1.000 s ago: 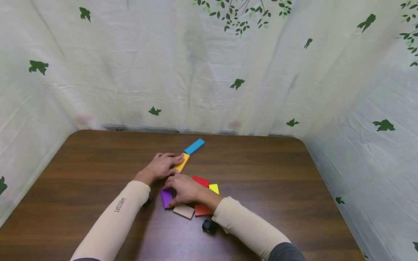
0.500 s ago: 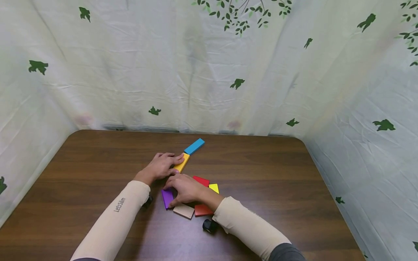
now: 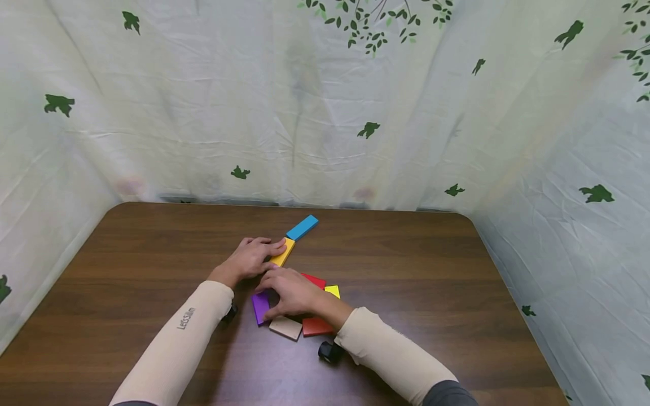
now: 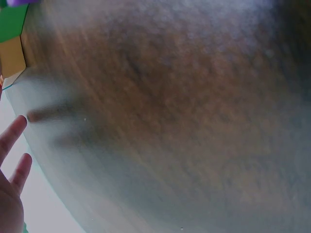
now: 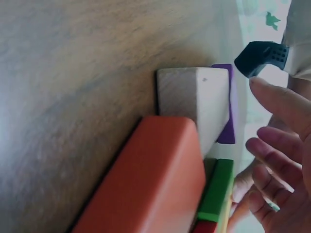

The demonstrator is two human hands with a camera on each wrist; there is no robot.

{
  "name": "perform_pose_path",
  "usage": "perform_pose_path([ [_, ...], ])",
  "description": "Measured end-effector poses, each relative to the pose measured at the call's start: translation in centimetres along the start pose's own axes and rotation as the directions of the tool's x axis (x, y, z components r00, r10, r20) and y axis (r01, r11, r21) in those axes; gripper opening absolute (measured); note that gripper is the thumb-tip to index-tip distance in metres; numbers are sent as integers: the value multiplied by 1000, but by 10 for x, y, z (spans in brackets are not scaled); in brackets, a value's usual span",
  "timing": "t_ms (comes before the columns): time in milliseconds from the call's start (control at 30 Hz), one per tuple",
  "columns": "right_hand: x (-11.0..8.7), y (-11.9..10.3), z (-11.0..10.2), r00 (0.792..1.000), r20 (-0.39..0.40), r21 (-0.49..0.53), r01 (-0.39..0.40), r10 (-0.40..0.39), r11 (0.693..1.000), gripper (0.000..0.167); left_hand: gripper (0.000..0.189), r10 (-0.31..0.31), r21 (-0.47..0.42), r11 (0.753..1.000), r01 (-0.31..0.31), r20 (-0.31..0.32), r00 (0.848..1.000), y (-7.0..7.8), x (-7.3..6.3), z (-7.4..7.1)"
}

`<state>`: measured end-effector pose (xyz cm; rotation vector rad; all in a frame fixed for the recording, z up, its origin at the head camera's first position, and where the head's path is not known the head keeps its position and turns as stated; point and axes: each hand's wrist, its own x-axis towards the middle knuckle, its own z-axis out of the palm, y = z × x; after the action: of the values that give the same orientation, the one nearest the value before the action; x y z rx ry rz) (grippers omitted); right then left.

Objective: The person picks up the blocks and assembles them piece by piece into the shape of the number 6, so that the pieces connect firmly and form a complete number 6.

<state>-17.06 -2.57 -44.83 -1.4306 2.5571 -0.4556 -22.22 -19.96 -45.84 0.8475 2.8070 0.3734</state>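
Observation:
In the head view, my left hand (image 3: 249, 259) reaches over an orange-yellow block (image 3: 284, 251), fingertips touching it. Its outer fingers look straight in the left wrist view. My right hand (image 3: 294, 293) arches over a purple block (image 3: 260, 308), thumb at the near end. In the right wrist view nothing shows between right thumb and fingers, and the purple block (image 5: 231, 102) lies past a pale wooden block (image 5: 194, 97). A green block (image 5: 217, 189), hidden by my hands in the head view, lies between the purple and orange-yellow ones in the left wrist view.
Near my right wrist lie a red block (image 3: 317, 326), another red one (image 3: 313, 280) and a yellow block (image 3: 332, 291), partly covered. A blue block (image 3: 302, 227) touches the orange-yellow one's far end. Black wrist camera (image 3: 330, 352) hangs low over the brown table (image 3: 406, 270).
The purple block has shifted slightly right, towards the pale wooden block. My right hand then rises a little off it and to the right. My left hand stays in place.

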Motion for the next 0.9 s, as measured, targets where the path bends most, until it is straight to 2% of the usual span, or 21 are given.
perform_pose_path([
  [167,-11,-3,-7,998,-10,-30,-57,56,998,50,58,-13,-6,1000,13,17,1000,1,0,-1],
  [500,-36,-6,-11,992,-11,-7,-126,126,992,46,61,-24,-3,1000,25,32,999,0,2,0],
  [667,-47,-8,-7,991,-16,-31,-135,135,990,45,61,-26,0,1000,26,32,999,0,2,0],
  [900,-56,-11,0,991,-73,-71,-116,111,991,40,62,-36,-3,999,36,38,999,1,4,-1],
])
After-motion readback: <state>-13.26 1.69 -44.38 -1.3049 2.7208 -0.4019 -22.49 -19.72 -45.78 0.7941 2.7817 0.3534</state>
